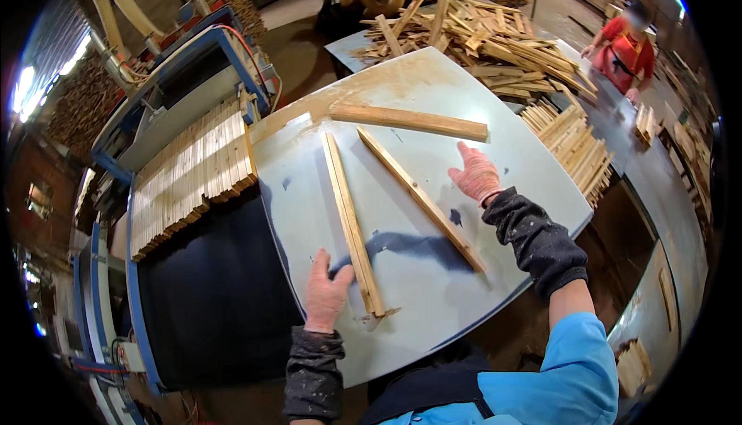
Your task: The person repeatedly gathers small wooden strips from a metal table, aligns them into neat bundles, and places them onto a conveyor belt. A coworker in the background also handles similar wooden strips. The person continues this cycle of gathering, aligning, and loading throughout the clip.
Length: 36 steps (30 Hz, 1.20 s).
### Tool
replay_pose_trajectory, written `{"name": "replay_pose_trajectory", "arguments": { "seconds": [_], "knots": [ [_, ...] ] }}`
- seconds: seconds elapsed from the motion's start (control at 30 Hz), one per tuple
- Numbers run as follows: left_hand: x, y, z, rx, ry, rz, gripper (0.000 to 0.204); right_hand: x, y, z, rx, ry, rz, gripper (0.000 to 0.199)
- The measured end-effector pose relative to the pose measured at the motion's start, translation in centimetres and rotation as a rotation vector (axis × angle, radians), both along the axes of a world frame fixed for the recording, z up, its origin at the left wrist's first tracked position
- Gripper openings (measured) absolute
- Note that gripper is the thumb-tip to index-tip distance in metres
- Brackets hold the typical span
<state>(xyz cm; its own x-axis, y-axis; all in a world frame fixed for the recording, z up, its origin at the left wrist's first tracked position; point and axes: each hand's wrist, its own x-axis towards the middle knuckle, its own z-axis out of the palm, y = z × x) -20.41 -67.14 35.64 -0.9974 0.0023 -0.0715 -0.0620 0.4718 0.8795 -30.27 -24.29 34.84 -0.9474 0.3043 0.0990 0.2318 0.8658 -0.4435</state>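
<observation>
Three wooden strips lie apart on a pale worktable (417, 224). My left hand (326, 292), in a pinkish work glove, is beside the lower part of the left wooden strip (352, 228), thumb and fingers apart and nothing in them. A second wooden strip (421, 199) slants across the middle of the table. Toward the far side lies the third wooden strip (410, 121), nearly crosswise. Just below its right end, my gloved right hand (475, 174) is open with fingers spread. Dark sleeve covers wrap both forearms.
Left of the table, a blue-framed machine (185, 62) has a row of wooden strips (193, 174) lying side by side above a black surface (212, 294). A heap of loose wood (495, 39) rises behind the table. At the far right stands a person in red (622, 54).
</observation>
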Motion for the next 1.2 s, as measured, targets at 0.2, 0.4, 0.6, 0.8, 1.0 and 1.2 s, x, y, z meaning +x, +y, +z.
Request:
{"name": "replay_pose_trajectory", "arguments": {
  "seconds": [0.2,0.4,0.6,0.8,1.0,1.2],
  "knots": [
    [-2.6,7.8,-1.4,-0.579,-0.082,0.127,0.095,-8.9,5.9,-2.4,0.327,-0.023,-0.007,0.082],
    [-4.2,7.7,-2.5,-0.536,-0.188,0.116,0.071,-11.0,8.6,-0.5,0.292,-0.244,0.145,0.077],
    [-4.0,7.7,-2.8,-0.534,-0.106,0.113,0.061,-6.3,8.0,0.8,-0.619,-0.227,0.172,0.068],
    [-4.1,7.6,-2.9,-0.491,-0.099,0.092,0.06,1.5,4.6,6.7,-1.024,-0.296,0.068,0.055],
    [-2.3,6.0,-3.1,0.037,-0.135,0.098,0.041,11.0,-2.3,6.8,-1.878,-0.358,0.269,0.067],
    [3.1,5.1,-0.7,0.492,-0.159,0.163,0.037,18.2,-11.8,2.2,-2.524,-0.568,0.317,0.083]
  ]
}}
